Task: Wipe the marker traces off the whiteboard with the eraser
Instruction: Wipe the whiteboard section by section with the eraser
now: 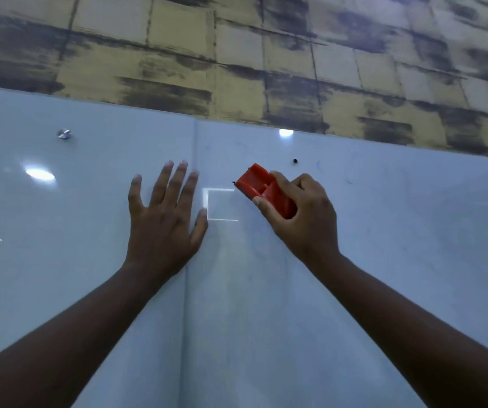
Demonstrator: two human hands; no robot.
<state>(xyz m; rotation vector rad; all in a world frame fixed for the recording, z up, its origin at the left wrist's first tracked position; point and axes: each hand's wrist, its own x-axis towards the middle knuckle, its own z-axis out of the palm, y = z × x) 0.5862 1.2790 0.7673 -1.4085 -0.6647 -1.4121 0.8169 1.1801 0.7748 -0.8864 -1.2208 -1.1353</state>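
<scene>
A glossy white whiteboard [384, 260] fills the lower part of the view, made of two panels that meet at a vertical seam near the middle. My right hand [301, 213] grips a red eraser [261, 189] and holds it against the board just right of the seam. My left hand [163, 219] lies flat on the board with fingers spread, straddling the seam's left side. Faint bluish marker traces [350, 178] show to the right of the eraser. A tiny dark speck sits at the eraser's left tip.
Above the board runs a yellow brick-pattern wall [236, 54]. A metal mounting screw [64, 134] sits at the upper left of the board and a dark hole [295, 161] above the eraser. Ceiling lights reflect as bright spots on the board.
</scene>
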